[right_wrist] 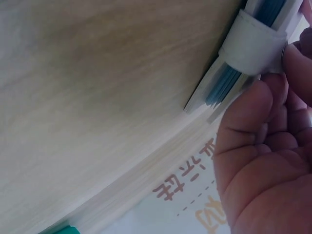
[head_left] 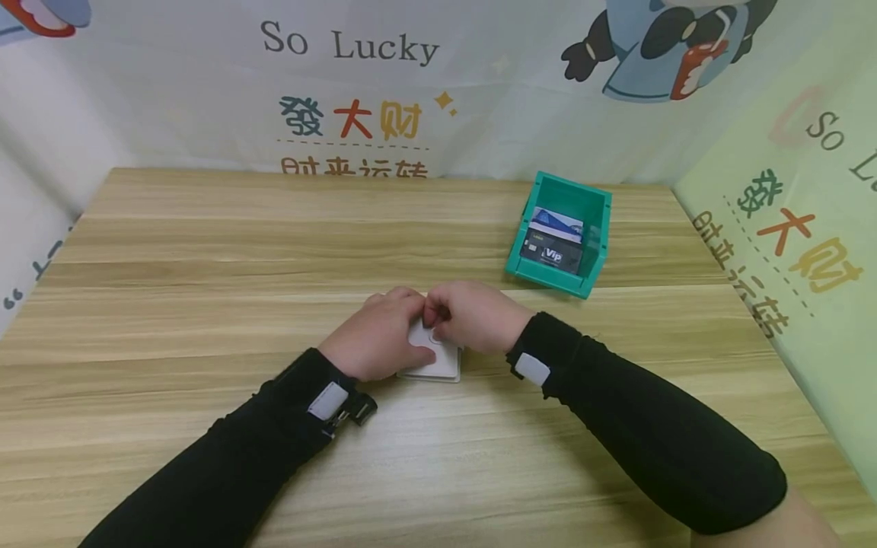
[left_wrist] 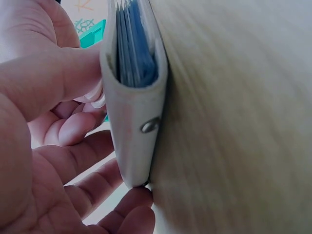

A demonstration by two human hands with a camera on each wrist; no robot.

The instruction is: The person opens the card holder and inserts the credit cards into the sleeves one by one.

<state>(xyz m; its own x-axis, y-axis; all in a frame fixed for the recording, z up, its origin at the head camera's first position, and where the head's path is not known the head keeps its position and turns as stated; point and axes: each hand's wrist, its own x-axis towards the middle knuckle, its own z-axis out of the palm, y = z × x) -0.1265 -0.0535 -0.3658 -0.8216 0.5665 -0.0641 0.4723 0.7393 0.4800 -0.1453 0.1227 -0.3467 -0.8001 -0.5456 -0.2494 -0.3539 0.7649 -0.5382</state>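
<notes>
A small white card holder lies on the table in front of me. My left hand grips it from the left, thumb on its upper face and fingers at the edge. In the left wrist view, the holder has a metal snap stud on its spine and blue-tinted card sleeves inside. At the right side, a white closing strap wraps round the sleeves. My right hand pinches the end of that strap near the upper face, with its fingers curled; the fingertips are partly hidden in the head view.
A green bin stands behind and to the right of the hands. Inside it lie a dark card marked "Vip" and a blue-and-white card. A printed cloth hangs behind the wooden table and along its sides.
</notes>
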